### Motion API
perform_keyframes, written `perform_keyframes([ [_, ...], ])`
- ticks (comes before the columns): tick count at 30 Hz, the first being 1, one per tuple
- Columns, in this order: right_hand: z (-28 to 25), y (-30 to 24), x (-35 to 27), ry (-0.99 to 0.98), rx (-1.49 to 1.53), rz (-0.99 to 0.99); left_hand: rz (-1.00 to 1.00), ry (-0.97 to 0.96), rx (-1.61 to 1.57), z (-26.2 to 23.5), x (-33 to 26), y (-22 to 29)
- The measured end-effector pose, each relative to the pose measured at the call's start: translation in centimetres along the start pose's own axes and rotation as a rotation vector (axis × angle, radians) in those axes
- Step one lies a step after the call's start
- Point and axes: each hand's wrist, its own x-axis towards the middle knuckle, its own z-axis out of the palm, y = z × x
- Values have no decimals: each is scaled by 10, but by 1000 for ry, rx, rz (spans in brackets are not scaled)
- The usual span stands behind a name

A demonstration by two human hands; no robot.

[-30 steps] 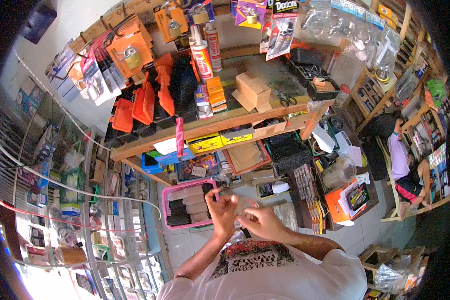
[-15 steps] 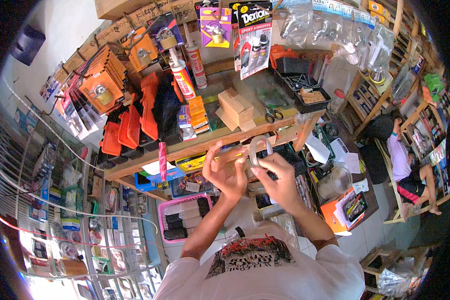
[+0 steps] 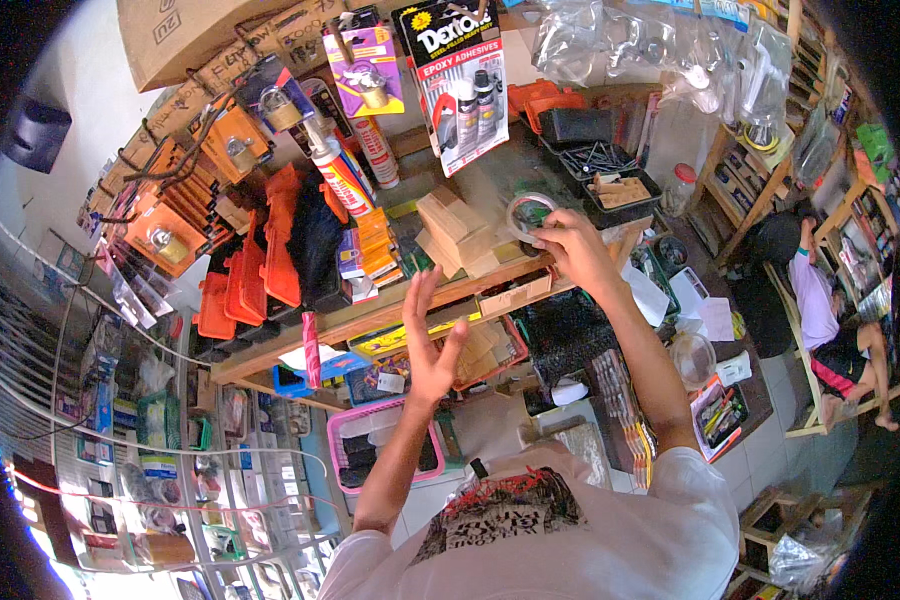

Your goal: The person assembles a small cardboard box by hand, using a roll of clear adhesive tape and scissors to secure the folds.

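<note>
My right hand (image 3: 578, 252) pinches a roll of clear tape (image 3: 511, 216) by its near edge, over the wooden shelf top. The roll is tilted, so its open middle shows. To the left of the roll sits a small brown cardboard box (image 3: 454, 226). My left hand (image 3: 434, 358) is raised in front of the shelf's front edge (image 3: 370, 318), fingers spread and holding nothing. It is nearest to the lower shelf with its yellow package (image 3: 410, 338).
Orange-lidded cases (image 3: 260, 270) and sealant tubes (image 3: 344, 182) stand at left on the shelf. An epoxy card (image 3: 460, 100) and padlocks hang above. A black tray (image 3: 625, 195) holds screws. A pink basket (image 3: 336, 452) lies below. Another person (image 3: 818, 305) sits at far right.
The tape roll has moved forward and slightly right in my right hand, over the shelf. My left hand has drawn back toward me and left, away from the roll.
</note>
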Motion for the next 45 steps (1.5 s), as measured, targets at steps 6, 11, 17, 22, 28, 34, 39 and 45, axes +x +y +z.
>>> perform_keyframes([
  [6,16,17,0,-144,68,104,-392,-78,-346,-33,-2,11],
  [11,7,4,3,-90,32,88,-517,-148,-571,-38,11,38],
  [17,-4,-93,0,-35,995,503,-667,-238,-828,-50,17,52],
  [22,-13,-142,-4,-31,1238,667,-681,-281,-773,-48,22,55],
  [28,6,-149,-10,20,1308,624,-656,-334,-699,-47,24,51],
  [34,26,-139,-19,247,1300,772,-461,-281,-309,-33,35,37],
  [39,39,-128,-8,387,1398,889,89,-221,515,-24,67,-2],
  [45,49,-116,-5,400,1691,897,317,-434,800,-10,96,-74],
])
